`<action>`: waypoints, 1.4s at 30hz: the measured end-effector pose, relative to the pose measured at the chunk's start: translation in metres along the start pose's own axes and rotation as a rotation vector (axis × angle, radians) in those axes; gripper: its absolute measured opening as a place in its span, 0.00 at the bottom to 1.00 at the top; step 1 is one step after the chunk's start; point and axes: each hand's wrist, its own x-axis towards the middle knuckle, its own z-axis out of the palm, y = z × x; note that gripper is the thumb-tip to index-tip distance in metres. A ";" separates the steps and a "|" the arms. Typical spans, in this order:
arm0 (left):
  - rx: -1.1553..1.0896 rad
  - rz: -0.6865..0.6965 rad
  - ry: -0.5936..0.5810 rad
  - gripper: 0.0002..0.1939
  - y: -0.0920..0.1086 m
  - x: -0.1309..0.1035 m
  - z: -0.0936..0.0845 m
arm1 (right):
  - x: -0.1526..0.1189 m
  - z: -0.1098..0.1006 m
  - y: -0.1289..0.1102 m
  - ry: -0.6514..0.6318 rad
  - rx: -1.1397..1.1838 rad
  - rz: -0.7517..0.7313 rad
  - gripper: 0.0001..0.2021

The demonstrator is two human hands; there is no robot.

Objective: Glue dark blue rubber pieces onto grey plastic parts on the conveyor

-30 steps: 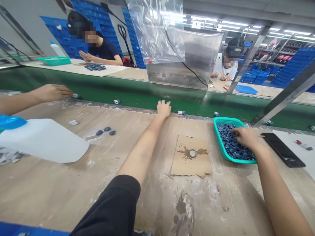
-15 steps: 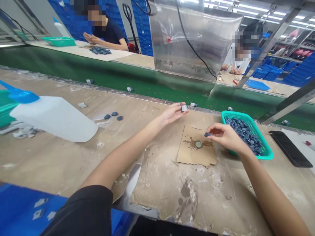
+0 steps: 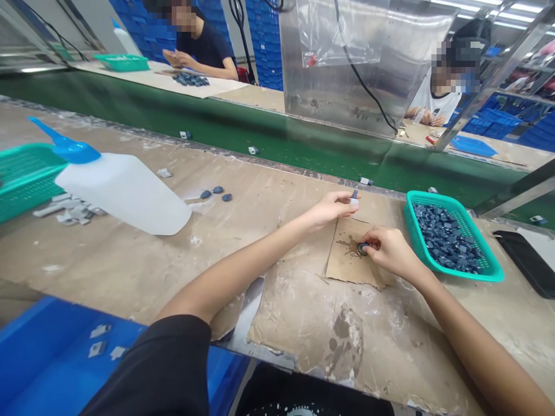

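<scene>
My left hand is closed in a pinch on a small white-and-dark-blue block, held above the cardboard's far edge. My right hand is down at a small round bottle cap, fingertips pressed together at its rim. The small dark blue piece seen in these fingers earlier is now mostly hidden by them. Under the cap lies a torn square of cardboard with brown wet stains. Right of my right hand stands a green basket full of small dark blue pieces.
A white squeeze bottle with a blue spout lies tilted at left, near grey-white blocks and a green basket. A few dark blue pieces sit nearby. Blocks rest on the green belt. A black phone lies far right. Two people work opposite.
My right hand has moved down and left, bringing the small dark blue piece to the bottle cap. My left hand still holds its block, now turned differently. The view has shifted left.
</scene>
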 end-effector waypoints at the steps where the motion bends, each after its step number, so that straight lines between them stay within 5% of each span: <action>1: 0.071 0.037 0.015 0.13 -0.001 -0.001 0.001 | 0.000 -0.001 0.001 0.011 0.023 0.008 0.07; 5: 0.353 0.272 0.028 0.17 -0.006 -0.006 0.005 | -0.001 -0.012 0.010 0.102 0.351 0.104 0.05; 11: 0.787 0.728 -0.005 0.10 -0.008 -0.020 0.013 | -0.002 -0.028 0.014 0.314 1.142 0.317 0.20; 16: 0.923 0.837 0.006 0.08 -0.008 -0.027 0.018 | -0.002 -0.024 0.005 0.297 1.280 0.358 0.26; 28: 1.251 0.954 0.030 0.04 -0.007 -0.034 0.018 | -0.007 -0.006 -0.009 0.417 0.925 0.225 0.17; 31: 1.226 0.893 0.029 0.05 -0.006 -0.029 0.020 | -0.004 -0.006 -0.005 0.431 0.784 0.163 0.14; 36: 1.179 0.614 -0.014 0.14 -0.002 0.025 0.000 | -0.002 -0.043 0.041 0.369 0.163 0.093 0.13; 39: 1.324 0.435 0.141 0.15 0.001 0.072 -0.029 | -0.016 -0.074 0.082 0.192 -0.347 0.287 0.10; 42: 1.366 0.297 0.265 0.16 0.002 0.105 -0.054 | -0.029 -0.088 0.118 -0.032 -0.467 0.451 0.07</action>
